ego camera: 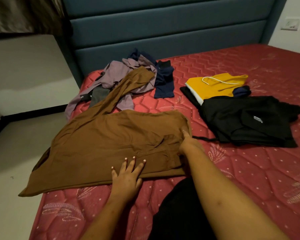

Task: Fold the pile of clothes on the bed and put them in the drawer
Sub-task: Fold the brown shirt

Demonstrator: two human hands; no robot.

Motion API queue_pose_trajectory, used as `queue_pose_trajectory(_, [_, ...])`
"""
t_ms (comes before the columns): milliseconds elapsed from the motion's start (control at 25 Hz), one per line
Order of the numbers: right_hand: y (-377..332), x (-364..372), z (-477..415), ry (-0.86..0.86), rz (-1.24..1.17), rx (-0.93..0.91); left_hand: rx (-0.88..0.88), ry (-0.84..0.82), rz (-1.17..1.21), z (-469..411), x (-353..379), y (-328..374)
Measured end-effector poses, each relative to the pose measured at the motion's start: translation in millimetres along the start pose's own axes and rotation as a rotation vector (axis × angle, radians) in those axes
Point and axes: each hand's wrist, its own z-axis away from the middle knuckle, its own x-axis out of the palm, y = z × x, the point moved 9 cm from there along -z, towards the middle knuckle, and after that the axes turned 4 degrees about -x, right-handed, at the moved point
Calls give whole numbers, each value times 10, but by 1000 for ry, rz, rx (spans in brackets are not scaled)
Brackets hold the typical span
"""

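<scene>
A brown garment point(111, 144) lies spread flat across the near left of the red mattress point(249, 170), one long part trailing up over the pile. My left hand point(126, 177) presses flat on its near hem with fingers spread. My right hand point(187, 144) pinches the garment's right edge, thumb on top. Behind it sits an unfolded pile: a lilac shirt point(121, 73), a grey piece point(99, 96) and navy clothes point(164, 80). To the right lie folded clothes: a yellow item with a white cord point(213, 87) and a black stack point(246, 122).
A blue padded headboard point(163, 28) stands behind the bed. The mattress's left edge drops to a pale tiled floor point(16, 153), and the brown garment overhangs that edge. A wall switch plate point(291, 24) is at the upper right. No drawer is in view.
</scene>
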Motion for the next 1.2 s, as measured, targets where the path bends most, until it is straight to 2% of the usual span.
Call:
queue_pose_trajectory(120, [-110,44,-31,-51,-117,-94,5,-4,21,-17,-28,101])
queue_pose_trajectory(320, [-139,-89,-90,-5,-228,-184,-21,-57,41,-12,-28,149])
queue_pose_trajectory(480, [-281,-270,-5,92,-108,-253,-17,-92,67,-19,-60,221])
queue_pose_trajectory(680, [127,-508,13,59,26,-109,27,-174,77,17,-107,667])
queue_pose_trajectory(760, [267,-732,84,145,57,-91,83,-211,88,-11,-101,975])
queue_pose_trajectory(840, [300,-1015,193,319,191,-143,197,-235,118,-83,-114,1257])
queue_pose_trajectory(920, [331,-1191,366,457,353,-209,308,-252,271,-117,-197,1423])
queue_pose_trajectory(960, [419,-1212,412,480,413,-199,307,-270,406,-118,-246,1393])
queue_pose_trajectory(1040, [772,-1148,411,407,522,-29,218,-274,669,-122,-322,1117])
queue_pose_trajectory(1120, [904,-1009,413,295,588,126,93,-119,760,-140,-405,494])
queue_pose_trajectory(1200, [524,-803,379,263,631,84,-116,97,667,-146,-470,-454])
